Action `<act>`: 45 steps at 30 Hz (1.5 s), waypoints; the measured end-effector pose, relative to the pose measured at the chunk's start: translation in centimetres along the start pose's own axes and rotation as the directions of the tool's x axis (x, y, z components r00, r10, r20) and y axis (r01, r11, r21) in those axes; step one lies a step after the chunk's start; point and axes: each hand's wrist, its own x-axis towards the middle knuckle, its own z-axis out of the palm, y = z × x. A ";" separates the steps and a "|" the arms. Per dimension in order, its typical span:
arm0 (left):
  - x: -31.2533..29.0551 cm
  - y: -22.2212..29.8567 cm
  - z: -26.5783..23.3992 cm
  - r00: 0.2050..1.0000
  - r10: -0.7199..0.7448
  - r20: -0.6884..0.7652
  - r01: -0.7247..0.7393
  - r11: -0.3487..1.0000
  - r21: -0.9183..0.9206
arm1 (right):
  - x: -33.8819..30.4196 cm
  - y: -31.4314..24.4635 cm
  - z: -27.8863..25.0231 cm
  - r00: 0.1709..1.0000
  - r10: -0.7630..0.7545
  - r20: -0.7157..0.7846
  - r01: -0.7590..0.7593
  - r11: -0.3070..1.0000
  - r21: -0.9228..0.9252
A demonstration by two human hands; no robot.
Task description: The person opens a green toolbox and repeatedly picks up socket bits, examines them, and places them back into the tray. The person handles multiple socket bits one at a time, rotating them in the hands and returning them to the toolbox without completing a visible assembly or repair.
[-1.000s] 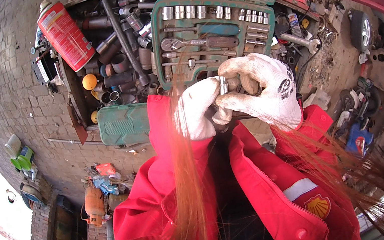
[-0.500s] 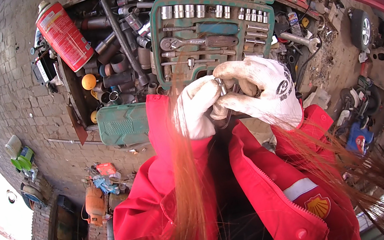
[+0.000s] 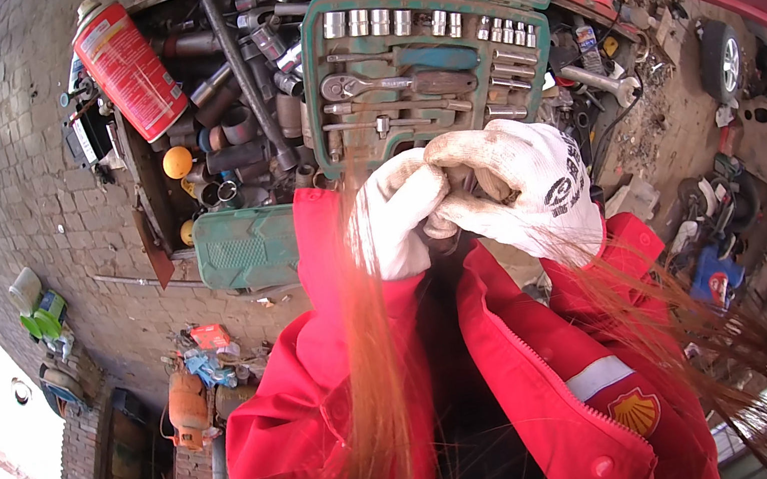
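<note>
White work gloves cover both of my hands, which meet fingertip to fingertip in front of my red jacket. My left hand (image 3: 393, 219) is closed in a pinch. My right hand (image 3: 527, 185) curls toward it, thumb and forefinger pressed against the left fingertips. The small shiny metal piece they hold is covered by the gloves now. Just beyond my hands lies an open green socket set case (image 3: 318, 134). It holds a ratchet handle (image 3: 368, 85), a blue-handled tool (image 3: 434, 58) and rows of chrome sockets (image 3: 381, 23).
Left of the case, a metal tray (image 3: 145, 178) is full of used sockets and a long bar (image 3: 240, 76). A red spray can (image 3: 131, 74) leans on it. A green case (image 3: 248, 249) sits nearer me. To the right are a large wrench (image 3: 601, 83) and a wheel (image 3: 722, 61).
The small metal piece showed between my fingertips before; my fingers have closed over it and hide it now. My right hand has turned slightly, and the arms stay in place.
</note>
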 end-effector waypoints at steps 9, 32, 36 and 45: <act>-0.6 0.2 2.3 0.990 0.041 -0.133 -0.046 0.998 -0.040 | -0.2 -0.2 -0.4 0.999 0.033 0.001 -0.033 0.997 0.069; 0.2 -2.3 -0.1 0.845 0.341 -0.413 -0.040 0.809 0.587 | 0.9 2.5 -0.8 0.927 0.240 -0.287 -0.256 0.966 -0.019; 0.2 -1.2 -0.3 0.883 0.040 -0.467 -0.020 0.999 0.047 | 0.7 2.9 -0.5 0.944 0.201 -0.260 -0.239 0.963 -0.123; 0.8 -0.5 -1.2 0.982 0.156 -0.108 -0.062 0.803 0.593 | 0.3 2.0 1.0 0.987 0.115 -0.113 -0.123 0.990 -0.066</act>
